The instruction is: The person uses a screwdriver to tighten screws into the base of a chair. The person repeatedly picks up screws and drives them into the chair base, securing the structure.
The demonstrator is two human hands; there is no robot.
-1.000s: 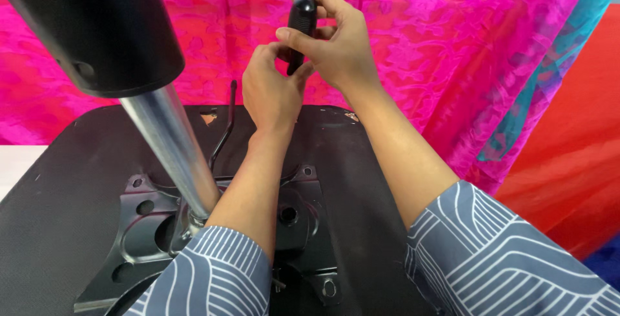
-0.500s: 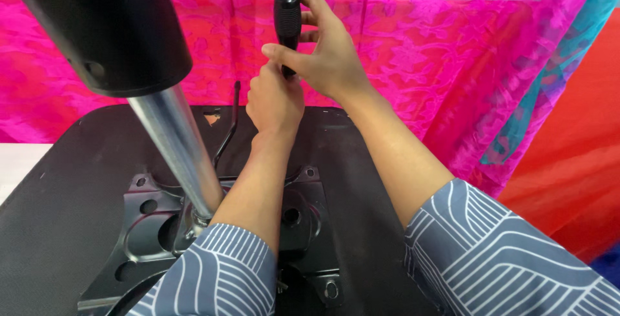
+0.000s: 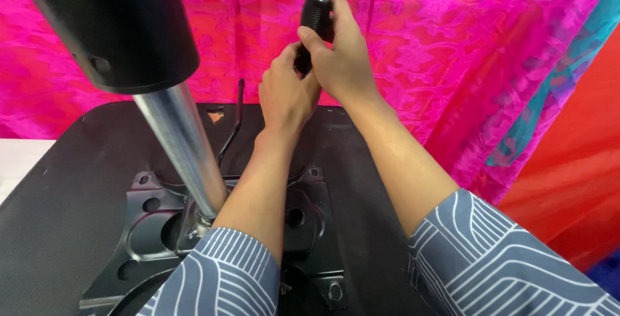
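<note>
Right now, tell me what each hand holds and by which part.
Both hands grip one black ribbed handle. The right hand wraps its upper part, just below the rounded top; the left hand closes around its lower end, which is hidden.

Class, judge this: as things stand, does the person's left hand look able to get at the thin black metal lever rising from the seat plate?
Probably yes. The left hand grips the black ribbed handle, and the thin black metal lever stands just beside it with nothing between.
</note>
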